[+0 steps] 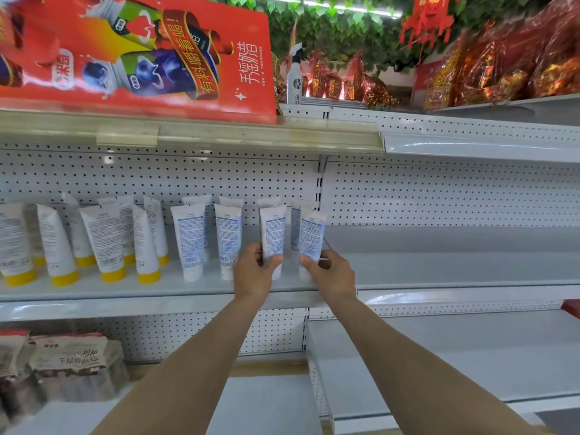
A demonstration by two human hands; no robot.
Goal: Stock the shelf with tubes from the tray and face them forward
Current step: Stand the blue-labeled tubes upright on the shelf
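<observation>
Left hand [254, 271] gripping upright white plastic tube [272, 237]; right hand [329, 271] gripping its twin [311, 237] at 3 o'clock, back labels facing out.

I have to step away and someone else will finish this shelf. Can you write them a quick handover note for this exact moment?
Left hand: grip closed on a white-capped tube standing at the shelf's front edge.
Right hand: grip closed on the rightmost white-capped tube, also upright on the shelf.
Done: a row of yellow-capped tubes on the left and white-capped tubes in the middle stand cap-down, in two ranks.
Left: the tubes show fine print and barcodes, so most seem back-side out; turn them to face forward. The tray is not in view, so remaining stock is unknown. The shelf's right section holds nothing.
</observation>
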